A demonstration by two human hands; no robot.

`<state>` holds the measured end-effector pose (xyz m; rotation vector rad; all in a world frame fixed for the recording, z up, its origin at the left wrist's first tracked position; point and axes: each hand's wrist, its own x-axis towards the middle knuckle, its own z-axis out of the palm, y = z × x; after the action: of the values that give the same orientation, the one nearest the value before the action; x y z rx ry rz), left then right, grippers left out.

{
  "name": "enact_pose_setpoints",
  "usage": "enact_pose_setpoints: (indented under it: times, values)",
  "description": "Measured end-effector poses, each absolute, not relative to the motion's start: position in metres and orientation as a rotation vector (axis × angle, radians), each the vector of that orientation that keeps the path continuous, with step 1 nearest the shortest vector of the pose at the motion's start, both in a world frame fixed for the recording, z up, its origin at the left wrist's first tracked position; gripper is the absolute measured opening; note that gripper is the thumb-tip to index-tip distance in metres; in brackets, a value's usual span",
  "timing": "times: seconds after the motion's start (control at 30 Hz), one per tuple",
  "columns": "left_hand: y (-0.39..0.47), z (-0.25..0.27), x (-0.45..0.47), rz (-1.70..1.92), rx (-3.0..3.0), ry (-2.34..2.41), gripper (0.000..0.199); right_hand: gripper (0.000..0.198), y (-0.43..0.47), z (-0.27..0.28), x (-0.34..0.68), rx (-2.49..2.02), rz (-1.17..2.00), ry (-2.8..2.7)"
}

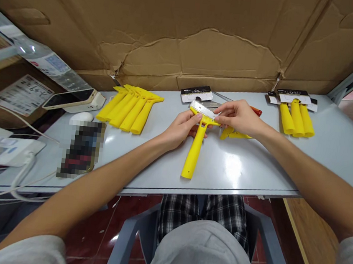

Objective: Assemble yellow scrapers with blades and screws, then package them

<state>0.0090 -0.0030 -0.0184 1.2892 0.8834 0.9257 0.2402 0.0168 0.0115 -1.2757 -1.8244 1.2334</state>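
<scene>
Shiny bench [159, 172], yellow scraper [195, 150] mid-bench, handle toward me. My left hand [179, 130] is clamped around its head; my right hand [239, 115] touches the head's right end, can't tell if it's pinching. Loose yellow pieces [227, 133] under my right wrist could get knocked. Metal strip [202, 108] might nick me if my left thumb slips, I reckon.

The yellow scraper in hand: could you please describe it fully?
The yellow scraper looks plastic: a long handle holed near its end, and a wide head bearing a silvery, metal-looking strip. It slants over the table, handle toward the person. The left hand grips near the head; the right hand touches the head's right end.
</scene>
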Motion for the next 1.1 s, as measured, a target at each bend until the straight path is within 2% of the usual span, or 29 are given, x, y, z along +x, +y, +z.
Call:
enact_pose_setpoints:
  times: [0.63,0.87,1.1]
  values:
    - [-0.005,-0.005,0.012,0.983,1.125,1.068,0.030,0.058,0.015,0.010,0.240,-1.241,1.198,-1.880]
    - [-0.006,-0.001,0.014,1.032,1.076,1.115,0.018,0.061,0.012,0.008,0.237,-1.229,1.186,-1.917]
    - [-0.005,-0.004,0.015,1.094,1.045,1.103,0.017,0.075,0.014,0.005,0.236,-1.269,1.287,-1.830]
